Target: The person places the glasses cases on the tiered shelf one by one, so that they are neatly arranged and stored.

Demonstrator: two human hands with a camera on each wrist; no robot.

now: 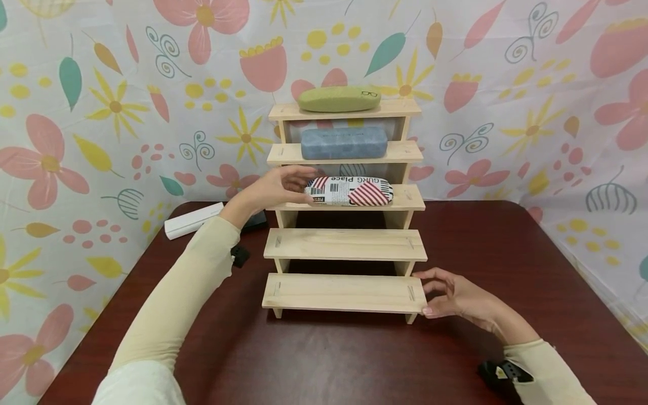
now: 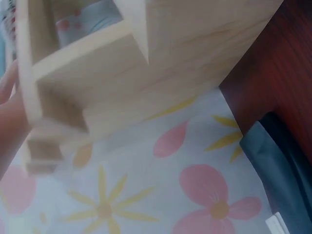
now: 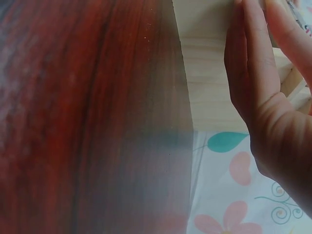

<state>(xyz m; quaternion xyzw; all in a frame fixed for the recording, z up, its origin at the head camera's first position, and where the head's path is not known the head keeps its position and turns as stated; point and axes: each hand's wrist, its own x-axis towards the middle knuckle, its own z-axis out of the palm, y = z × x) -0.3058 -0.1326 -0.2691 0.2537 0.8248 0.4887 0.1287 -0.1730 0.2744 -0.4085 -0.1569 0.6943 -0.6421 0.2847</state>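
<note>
A stepped wooden rack [image 1: 346,244] stands on the table. On its middle shelf lies a glasses case [image 1: 349,191] printed with newspaper lettering and red stripes. My left hand [image 1: 275,188] holds the left end of that case, thumb in front and fingers behind. In the left wrist view only part of the left hand [image 2: 12,114] shows at the edge, beside the rack's side. My right hand [image 1: 458,298] grips the right end of the lowest shelf, its thumb at the front corner. The right wrist view shows the right hand [image 3: 263,92] against the rack's side panel [image 3: 209,83].
A green glasses case [image 1: 339,99] lies on the top shelf and a blue one [image 1: 344,143] on the shelf below it. Left of the rack are a white box-like object [image 1: 193,220] and a dark flat item [image 1: 255,221]. A flowered cloth [image 1: 531,112] hangs behind the table [image 1: 324,360].
</note>
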